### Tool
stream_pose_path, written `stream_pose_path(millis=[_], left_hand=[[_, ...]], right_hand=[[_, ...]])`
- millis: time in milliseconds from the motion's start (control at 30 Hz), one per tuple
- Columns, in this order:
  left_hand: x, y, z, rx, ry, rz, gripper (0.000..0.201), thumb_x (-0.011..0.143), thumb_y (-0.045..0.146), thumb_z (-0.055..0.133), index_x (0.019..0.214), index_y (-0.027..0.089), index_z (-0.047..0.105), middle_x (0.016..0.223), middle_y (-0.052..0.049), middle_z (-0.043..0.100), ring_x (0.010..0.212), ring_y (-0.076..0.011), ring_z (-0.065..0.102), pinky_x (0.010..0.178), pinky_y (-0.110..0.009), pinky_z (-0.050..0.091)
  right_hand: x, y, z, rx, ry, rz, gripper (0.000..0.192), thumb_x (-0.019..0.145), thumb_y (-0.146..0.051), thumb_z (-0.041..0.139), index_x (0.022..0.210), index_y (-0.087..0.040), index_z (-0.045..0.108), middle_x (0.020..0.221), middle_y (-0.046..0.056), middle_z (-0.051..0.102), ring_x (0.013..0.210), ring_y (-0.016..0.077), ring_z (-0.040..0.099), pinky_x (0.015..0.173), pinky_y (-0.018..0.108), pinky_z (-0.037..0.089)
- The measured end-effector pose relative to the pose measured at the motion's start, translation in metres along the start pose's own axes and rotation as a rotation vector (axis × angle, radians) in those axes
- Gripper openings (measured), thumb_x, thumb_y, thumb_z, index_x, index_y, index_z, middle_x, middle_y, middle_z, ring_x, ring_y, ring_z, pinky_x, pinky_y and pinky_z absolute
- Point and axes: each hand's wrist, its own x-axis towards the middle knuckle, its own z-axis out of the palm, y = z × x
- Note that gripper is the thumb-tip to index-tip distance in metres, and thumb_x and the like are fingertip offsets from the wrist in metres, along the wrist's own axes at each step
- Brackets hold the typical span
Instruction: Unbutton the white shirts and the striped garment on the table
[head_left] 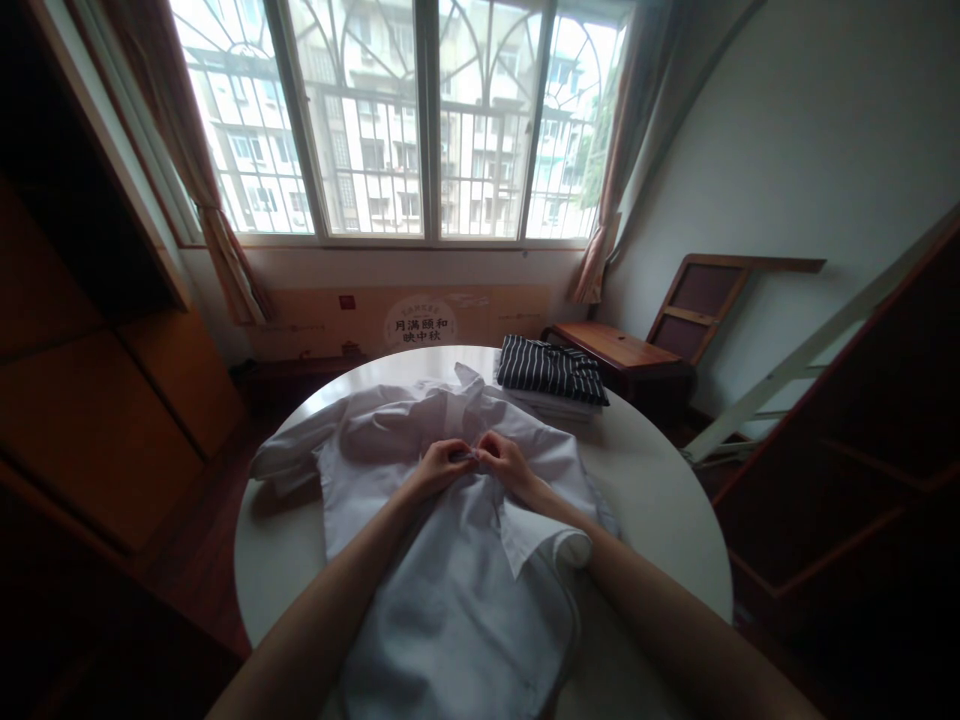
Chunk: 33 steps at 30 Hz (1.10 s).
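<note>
Both hands' fingers point(466, 455) apparently pinching shirt point(450, 600)

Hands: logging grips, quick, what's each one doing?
Left hand: closed, pinching the white cotton shirt front.
Right hand: closed, pinching the same shirt.

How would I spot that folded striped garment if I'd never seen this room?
Start at the round white table below the big window. A white shirt lies spread across it under both hands. At the far right edge, on a pale folded pile, sits the folded striped garment, the only dark, white-striped cloth there.
</note>
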Motion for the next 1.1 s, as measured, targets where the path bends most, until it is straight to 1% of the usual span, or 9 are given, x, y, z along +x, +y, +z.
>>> stream_pose_path(millis=[133, 200, 333, 433, 500, 633, 833, 1000, 1100], left_hand=[[-0.001, -0.003, 0.001, 0.017, -0.003, 0.005, 0.030, 0.068, 0.040, 0.059, 0.066, 0.010, 0.061, 0.058, 0.001, 0.052, 0.055, -0.0086, 0.045, 0.050, -0.018, 0.034], [-0.001, -0.003, 0.002, 0.022, 0.019, 0.006, 0.032, 0.067, 0.041, 0.060, 0.063, 0.010, 0.060, 0.057, 0.002, 0.051, 0.054, -0.0079, 0.043, 0.049, -0.018, 0.033], [-0.001, 0.001, 0.002, 0.038, 0.049, 0.015, 0.031, 0.064, 0.041, 0.064, 0.063, 0.010, 0.060, 0.058, 0.001, 0.053, 0.056, -0.0085, 0.045, 0.051, -0.018, 0.036], [-0.001, 0.002, 0.002, 0.071, 0.048, 0.035, 0.028, 0.064, 0.038, 0.065, 0.066, 0.010, 0.061, 0.060, 0.000, 0.056, 0.058, -0.0093, 0.047, 0.053, -0.018, 0.037], [-0.001, 0.002, 0.002, 0.093, 0.038, 0.049, 0.025, 0.065, 0.036, 0.065, 0.068, 0.011, 0.063, 0.062, 0.000, 0.057, 0.058, -0.0100, 0.049, 0.054, -0.019, 0.038], [-0.001, 0.003, 0.002, 0.118, 0.034, 0.051, 0.023, 0.066, 0.034, 0.064, 0.072, 0.011, 0.065, 0.065, -0.001, 0.061, 0.060, -0.0112, 0.052, 0.055, -0.020, 0.040], [-0.001, 0.003, 0.002, 0.119, 0.036, 0.064, 0.022, 0.067, 0.033, 0.064, 0.073, 0.011, 0.066, 0.067, -0.002, 0.063, 0.062, -0.0122, 0.054, 0.056, -0.020, 0.041], [-0.001, 0.003, 0.001, 0.048, 0.037, 0.035, 0.025, 0.067, 0.035, 0.064, 0.074, 0.011, 0.066, 0.070, -0.004, 0.064, 0.065, -0.0136, 0.056, 0.059, -0.022, 0.043], [0.000, 0.004, 0.000, -0.009, -0.006, -0.004, 0.029, 0.067, 0.038, 0.063, 0.077, 0.011, 0.065, 0.071, -0.004, 0.064, 0.066, -0.0140, 0.056, 0.060, -0.023, 0.044]], right_hand=[[-0.003, -0.006, 0.001, -0.066, 0.031, -0.094, 0.018, 0.065, -0.033, 0.060, 0.061, -0.018, 0.051, 0.063, 0.000, 0.049, 0.060, 0.0130, 0.043, 0.057, 0.026, 0.034], [-0.003, -0.006, 0.001, -0.030, 0.021, -0.067, 0.019, 0.067, -0.034, 0.060, 0.059, -0.019, 0.051, 0.061, 0.000, 0.049, 0.059, 0.0131, 0.043, 0.055, 0.026, 0.034], [-0.001, -0.002, 0.000, 0.156, -0.021, 0.067, 0.023, 0.065, -0.037, 0.060, 0.057, -0.018, 0.048, 0.055, -0.002, 0.046, 0.053, 0.0108, 0.040, 0.049, 0.023, 0.032], [0.000, -0.001, 0.000, 0.262, -0.022, 0.133, 0.024, 0.062, -0.037, 0.061, 0.058, -0.017, 0.048, 0.054, -0.004, 0.046, 0.051, 0.0091, 0.039, 0.048, 0.022, 0.031], [0.001, -0.001, 0.000, 0.283, -0.021, 0.158, 0.023, 0.061, -0.036, 0.061, 0.057, -0.017, 0.048, 0.055, -0.003, 0.046, 0.050, 0.0087, 0.039, 0.048, 0.023, 0.031], [0.002, -0.003, -0.002, 0.268, -0.017, 0.180, 0.020, 0.060, -0.033, 0.060, 0.058, -0.017, 0.049, 0.056, -0.003, 0.048, 0.053, 0.0093, 0.040, 0.050, 0.023, 0.031], [0.004, -0.001, -0.002, 0.266, 0.010, 0.182, 0.018, 0.058, -0.031, 0.060, 0.056, -0.017, 0.049, 0.055, -0.003, 0.049, 0.053, 0.0097, 0.041, 0.051, 0.024, 0.032], [0.006, 0.003, -0.001, 0.266, 0.030, 0.185, 0.019, 0.057, -0.031, 0.061, 0.054, -0.018, 0.048, 0.054, -0.003, 0.049, 0.052, 0.0094, 0.041, 0.050, 0.024, 0.032], [0.007, 0.004, 0.000, 0.262, 0.037, 0.177, 0.020, 0.057, -0.032, 0.061, 0.055, -0.018, 0.048, 0.054, -0.003, 0.049, 0.051, 0.0093, 0.041, 0.049, 0.024, 0.032]])
